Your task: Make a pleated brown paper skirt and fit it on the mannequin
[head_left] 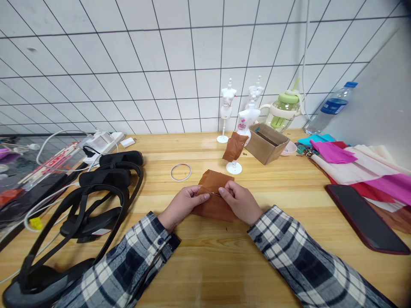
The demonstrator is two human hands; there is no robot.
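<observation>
Pinching the cloth (pixel 214 210) between both hands, we seem to be midway through the work: a thin wire or needle (pixel 215 194), too fine to tell which, lies across it between our thumbs, and we can make out no finished edge. What looks further along is a brown piece (pixel 236 146) on the front form (pixel 248 116); whether it is fastened there, we cannot tell. As we judge it, the cloth is what is left to deal with. It lies low over the table (pixel 199 265), in front of that form, its top edge showing beyond our fingers.

Our left hand (pixel 186 202) comes in from the left, thumb laid inward along the cloth, fingers beneath. Our right hand (pixel 240 202) mirrors it, thumb angled in, fingers curled. Both grips are closed firmly on the cloth, thumbtips near each other but apart, wrists low, forearms spread outward towards us.
</observation>
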